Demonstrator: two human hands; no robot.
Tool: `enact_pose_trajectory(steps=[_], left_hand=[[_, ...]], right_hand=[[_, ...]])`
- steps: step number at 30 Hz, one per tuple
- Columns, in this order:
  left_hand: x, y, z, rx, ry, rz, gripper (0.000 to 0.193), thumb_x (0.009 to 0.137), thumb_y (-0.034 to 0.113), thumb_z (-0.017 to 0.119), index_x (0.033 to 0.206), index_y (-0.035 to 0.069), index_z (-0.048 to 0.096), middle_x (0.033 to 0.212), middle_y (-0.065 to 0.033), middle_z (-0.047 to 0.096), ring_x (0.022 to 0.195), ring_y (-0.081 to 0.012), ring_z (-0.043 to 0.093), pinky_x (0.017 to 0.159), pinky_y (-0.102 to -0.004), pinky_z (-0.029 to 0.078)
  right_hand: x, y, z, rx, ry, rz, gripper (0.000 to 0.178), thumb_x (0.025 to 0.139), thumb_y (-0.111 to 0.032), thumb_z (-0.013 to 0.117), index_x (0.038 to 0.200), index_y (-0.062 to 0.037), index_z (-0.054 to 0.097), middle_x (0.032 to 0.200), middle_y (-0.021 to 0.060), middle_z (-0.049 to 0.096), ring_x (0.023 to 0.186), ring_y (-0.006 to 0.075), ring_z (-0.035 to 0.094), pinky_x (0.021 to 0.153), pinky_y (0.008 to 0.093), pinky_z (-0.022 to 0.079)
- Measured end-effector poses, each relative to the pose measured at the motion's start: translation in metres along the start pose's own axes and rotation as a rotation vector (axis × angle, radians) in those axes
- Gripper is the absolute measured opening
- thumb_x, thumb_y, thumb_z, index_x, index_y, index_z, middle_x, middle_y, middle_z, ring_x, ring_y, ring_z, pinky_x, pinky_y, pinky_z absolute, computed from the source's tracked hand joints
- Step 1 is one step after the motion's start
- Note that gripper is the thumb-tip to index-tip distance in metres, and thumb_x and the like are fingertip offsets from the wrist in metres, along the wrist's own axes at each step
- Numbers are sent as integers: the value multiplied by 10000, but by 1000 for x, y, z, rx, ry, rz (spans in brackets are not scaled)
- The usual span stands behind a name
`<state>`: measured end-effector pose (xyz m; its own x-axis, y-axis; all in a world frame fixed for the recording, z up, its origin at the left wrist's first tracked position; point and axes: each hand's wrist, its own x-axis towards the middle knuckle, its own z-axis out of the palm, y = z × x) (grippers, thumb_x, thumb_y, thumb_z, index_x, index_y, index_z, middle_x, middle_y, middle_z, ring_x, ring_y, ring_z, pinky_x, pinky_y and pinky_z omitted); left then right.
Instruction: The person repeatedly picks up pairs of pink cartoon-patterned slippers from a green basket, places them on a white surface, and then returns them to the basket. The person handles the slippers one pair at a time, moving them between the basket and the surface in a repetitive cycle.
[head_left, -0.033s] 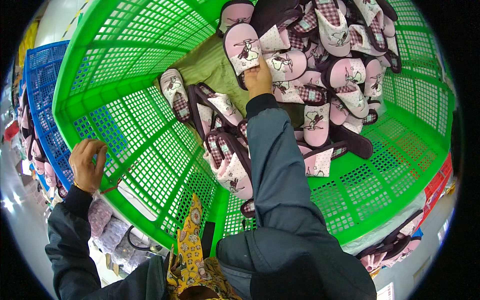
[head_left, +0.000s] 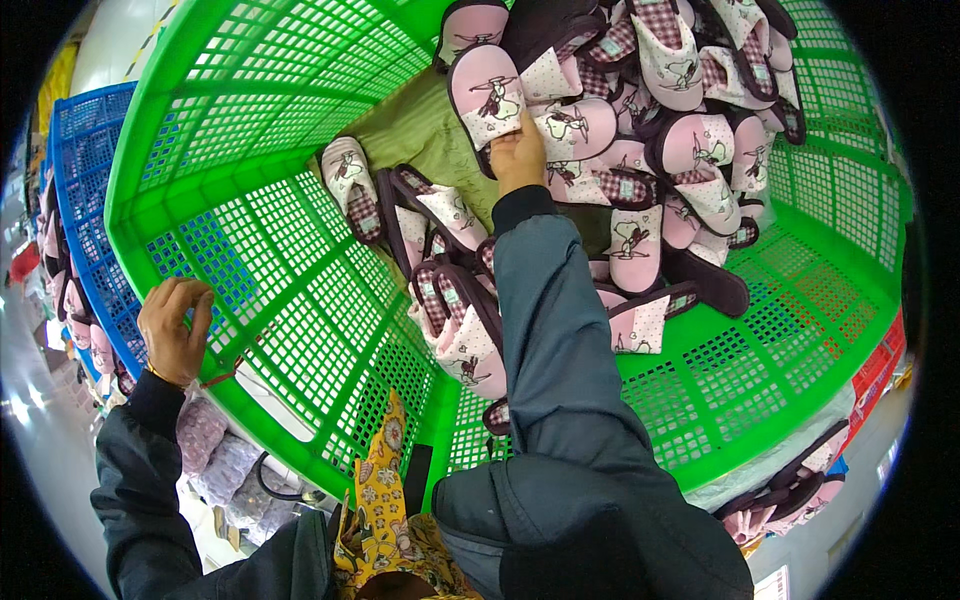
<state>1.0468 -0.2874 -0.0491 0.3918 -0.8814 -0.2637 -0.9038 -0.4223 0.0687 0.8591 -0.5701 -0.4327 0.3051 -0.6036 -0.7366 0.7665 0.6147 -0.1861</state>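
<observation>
My right hand [head_left: 518,160] reaches into a big green plastic basket [head_left: 245,335] and is closed on a slipper [head_left: 487,100]. That slipper has a pink toe, a white patch, a cartoon dog print and a dark edge; my fingers beneath it are hidden. Beside it lies another pink slipper [head_left: 580,128] in a heap at the far right of the basket. My left hand [head_left: 175,328] is curled over the basket's left rim. Nearer me lie a pair of slippers [head_left: 455,320] with checked insoles and a dark-edged slipper [head_left: 350,180] by the left wall.
Olive-green cloth [head_left: 420,135] lines part of the basket bottom. A blue crate [head_left: 95,220] stands outside on the left, with more slippers beyond it. Grey fluffy items [head_left: 225,460] lie below the left rim. More pink slippers [head_left: 790,500] are outside at the lower right, near a red crate [head_left: 878,370].
</observation>
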Motion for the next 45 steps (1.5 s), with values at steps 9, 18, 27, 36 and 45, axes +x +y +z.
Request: enact_pose_trajectory(steps=[9,18,27,36,45], left_hand=[[2,1,-1,23,10,24,61,767,37,649,807,58,610,776,-74,603,701,-260,580,638,-351,435],[3,3,-2,34,-3,60,40,788,77,640,808,71,607,717,-67,559,657,-244,563,607,-357,422],[56,35,35,-19,-435,207,122,813,158,577,891,71,613,872,-118,586,819,-338,588,738,-457,479],[202,236,210,-255,-285,447,387,831,115,550,1217,83,542,1282,-139,491,1078,-351,554,873,-436,476],[243,333,299,-21,-424,632,541,828,69,536,1351,143,421,1388,-41,417,1102,-282,584,883,-420,486]], right_hand=[[6,-38,-20,-52,9,-176,270,897,-153,570,1126,-58,462,1063,135,569,981,258,576,798,382,507],[-134,-75,26,-369,14,-38,200,802,13,629,945,-93,538,757,11,562,563,110,495,485,242,419],[-285,-220,84,-899,-209,-400,223,810,-60,687,1002,-37,575,905,12,618,751,64,551,668,208,460],[-294,-328,79,-688,-21,-893,238,877,-61,645,1086,-12,544,1055,74,610,962,170,600,856,310,494],[-310,-325,90,-525,-185,-728,317,900,-64,606,1208,-43,534,1197,89,592,1119,199,561,968,361,455]])
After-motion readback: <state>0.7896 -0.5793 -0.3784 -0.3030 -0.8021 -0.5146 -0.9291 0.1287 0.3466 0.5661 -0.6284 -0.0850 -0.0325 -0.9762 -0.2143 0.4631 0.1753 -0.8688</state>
